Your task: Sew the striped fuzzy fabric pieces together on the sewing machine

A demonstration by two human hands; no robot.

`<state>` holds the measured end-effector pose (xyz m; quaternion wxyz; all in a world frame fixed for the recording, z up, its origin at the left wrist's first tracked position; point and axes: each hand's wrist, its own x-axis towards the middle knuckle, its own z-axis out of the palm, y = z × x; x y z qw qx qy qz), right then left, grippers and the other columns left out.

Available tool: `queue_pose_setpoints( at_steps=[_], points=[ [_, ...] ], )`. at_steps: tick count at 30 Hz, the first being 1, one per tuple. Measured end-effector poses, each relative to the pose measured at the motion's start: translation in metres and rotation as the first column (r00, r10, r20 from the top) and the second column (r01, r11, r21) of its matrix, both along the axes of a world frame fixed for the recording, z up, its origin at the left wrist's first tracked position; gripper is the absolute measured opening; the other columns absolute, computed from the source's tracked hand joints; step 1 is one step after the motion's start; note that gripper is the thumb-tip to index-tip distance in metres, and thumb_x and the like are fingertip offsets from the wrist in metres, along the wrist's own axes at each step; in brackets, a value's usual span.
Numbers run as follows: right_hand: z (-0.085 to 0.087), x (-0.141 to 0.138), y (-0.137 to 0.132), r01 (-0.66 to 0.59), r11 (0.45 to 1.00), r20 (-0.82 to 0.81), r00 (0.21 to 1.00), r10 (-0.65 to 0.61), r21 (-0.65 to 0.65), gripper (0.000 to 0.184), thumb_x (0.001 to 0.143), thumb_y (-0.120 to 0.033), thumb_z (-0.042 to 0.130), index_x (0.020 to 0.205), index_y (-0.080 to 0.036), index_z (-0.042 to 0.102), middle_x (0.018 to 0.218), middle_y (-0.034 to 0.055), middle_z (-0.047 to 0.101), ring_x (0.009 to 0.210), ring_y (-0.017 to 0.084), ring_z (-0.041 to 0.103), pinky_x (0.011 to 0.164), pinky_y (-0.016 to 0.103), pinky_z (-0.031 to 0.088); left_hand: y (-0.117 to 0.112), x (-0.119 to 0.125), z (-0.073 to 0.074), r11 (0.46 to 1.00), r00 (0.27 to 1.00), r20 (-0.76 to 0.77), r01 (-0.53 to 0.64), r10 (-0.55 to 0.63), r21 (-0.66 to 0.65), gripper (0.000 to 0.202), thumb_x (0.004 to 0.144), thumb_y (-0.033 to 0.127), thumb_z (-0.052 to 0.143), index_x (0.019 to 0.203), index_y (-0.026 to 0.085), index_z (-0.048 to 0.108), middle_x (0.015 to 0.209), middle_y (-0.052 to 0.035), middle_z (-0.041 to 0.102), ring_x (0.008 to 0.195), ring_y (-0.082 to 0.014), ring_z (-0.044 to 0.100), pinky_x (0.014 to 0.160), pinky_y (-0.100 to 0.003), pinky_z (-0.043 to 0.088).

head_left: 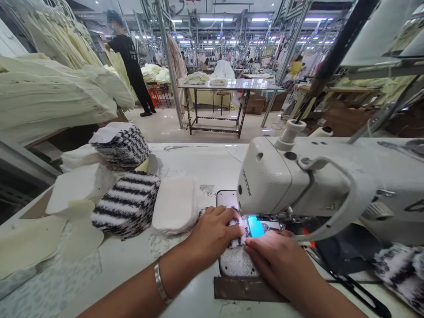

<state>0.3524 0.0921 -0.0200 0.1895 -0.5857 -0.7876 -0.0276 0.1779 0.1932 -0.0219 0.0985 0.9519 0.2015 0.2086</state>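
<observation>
A striped piece (239, 240) lies on the plate under the head of the sewing machine (298, 181) — held down by both hands. The left hand (215, 232) presses flat on its left end, fingers together. The right hand (278, 260) lies flat in front of the machine, fingertips touching the piece's near edge. Left of the machine, a striped stack (127, 203) sits on the counter (205, 163).

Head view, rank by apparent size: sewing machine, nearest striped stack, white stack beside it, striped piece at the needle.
1. sewing machine
2. striped stack
3. white stack, somewhat smaller
4. striped piece, partly covered
</observation>
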Motion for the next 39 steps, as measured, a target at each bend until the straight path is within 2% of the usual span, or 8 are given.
queue_pose_setpoints(
  at_steps=[11, 15, 19, 23, 26, 29, 33, 39],
  points=[
    [-0.005, 0.005, -0.002, -0.048, 0.976, -0.030, 0.998, 0.055, 0.211, 0.026, 0.096, -0.028, 0.036, 0.090, -0.024, 0.061, 0.068, -0.0025, 0.064, 0.060, 0.013, 0.055, 0.061, 0.023, 0.031, 0.001, 0.002, 0.005, 0.966, 0.982, 0.145, -0.085, 0.123, -0.245, 0.008, 0.083, 0.017, 0.056, 0.085, 0.019, 0.064, 0.099, -0.0047, 0.056, 0.093, -0.0185, 0.051, 0.083, -0.034, 0.044],
    [-0.001, 0.014, -0.008, -0.098, 0.964, -0.026, 0.994, 0.107, 0.246, 0.024, 0.096, -0.024, 0.038, 0.092, -0.024, 0.062, 0.072, -0.0022, 0.064, 0.060, 0.012, 0.056, 0.066, 0.024, 0.033, -0.011, -0.002, 0.019, 0.972, 0.972, -0.125, -0.212, 0.199, -0.098, 0.022, 0.082, 0.012, 0.051, 0.095, 0.022, 0.065, 0.123, -0.0103, 0.048, 0.109, -0.0305, 0.046, 0.084, -0.048, 0.043],
    [0.009, 0.028, -0.010, -0.156, 0.973, -0.024, 0.986, 0.162, 0.170, 0.023, 0.095, -0.024, 0.039, 0.095, -0.024, 0.062, 0.066, -0.0028, 0.061, 0.052, 0.011, 0.052, 0.057, 0.026, 0.031, -0.042, -0.010, 0.035, 0.967, 0.864, -0.471, -0.241, 0.177, -0.078, 0.046, 0.075, 0.013, 0.058, 0.120, 0.021, 0.053, 0.121, -0.0164, 0.050, 0.090, -0.0305, 0.057, 0.064, -0.041, 0.052],
    [0.017, 0.038, -0.011, -0.217, 0.970, -0.051, 0.973, 0.224, 0.106, 0.021, 0.093, -0.021, 0.041, 0.097, -0.024, 0.061, 0.064, -0.0026, 0.058, 0.054, 0.012, 0.051, 0.057, 0.026, 0.030, -0.066, -0.025, 0.040, 0.963, 0.875, -0.446, -0.254, 0.188, -0.092, 0.044, 0.076, 0.015, 0.057, 0.119, 0.023, 0.053, 0.114, -0.0152, 0.054, 0.075, -0.0245, 0.060, 0.056, -0.036, 0.052],
    [0.019, 0.038, -0.013, -0.250, 0.964, -0.077, 0.963, 0.258, 0.094, 0.020, 0.091, -0.017, 0.043, 0.099, -0.022, 0.060, 0.065, -0.0021, 0.057, 0.058, 0.012, 0.051, 0.058, 0.026, 0.030, -0.062, -0.033, 0.044, 0.978, 0.965, -0.158, -0.200, 0.208, 0.063, 0.023, 0.080, 0.011, 0.050, 0.098, 0.019, 0.062, 0.116, -0.0140, 0.053, 0.095, -0.0289, 0.055, 0.074, -0.045, 0.049],
    [0.019, 0.031, -0.014, -0.261, 0.960, -0.083, 0.960, 0.269, 0.097, 0.020, 0.090, -0.016, 0.042, 0.095, -0.021, 0.061, 0.065, -0.0012, 0.056, 0.059, 0.013, 0.050, 0.062, 0.026, 0.032, -0.043, -0.029, 0.047, 0.988, 1.000, 0.023, 0.002, -0.006, 0.153, 0.019, 0.089, 0.012, 0.042, 0.094, 0.015, 0.061, 0.110, -0.0107, 0.056, 0.096, -0.0233, 0.052, 0.080, -0.039, 0.046],
    [0.016, 0.021, -0.014, -0.273, 0.959, -0.090, 0.956, 0.279, 0.072, 0.022, 0.091, -0.016, 0.040, 0.091, -0.021, 0.061, 0.064, -0.0006, 0.057, 0.062, 0.013, 0.051, 0.074, 0.029, 0.034, -0.014, -0.011, 0.041, 0.960, 0.962, -0.093, 0.266, -0.258, 0.086, 0.020, 0.093, 0.019, 0.042, 0.105, 0.016, 0.057, 0.100, -0.0048, 0.059, 0.095, -0.0160, 0.051, 0.086, -0.030, 0.043],
    [0.012, 0.022, -0.016, -0.249, 0.969, -0.073, 0.966, 0.249, 0.011, 0.024, 0.091, -0.017, 0.038, 0.092, -0.024, 0.061, 0.066, -0.0020, 0.059, 0.064, 0.013, 0.055, 0.080, 0.031, 0.033, 0.003, -0.006, 0.026, 0.959, 0.948, -0.151, 0.285, -0.281, 0.005, 0.023, 0.093, 0.017, 0.041, 0.109, 0.020, 0.057, 0.108, -0.0051, 0.056, 0.101, -0.0168, 0.048, 0.091, -0.030, 0.040]
  ],
)
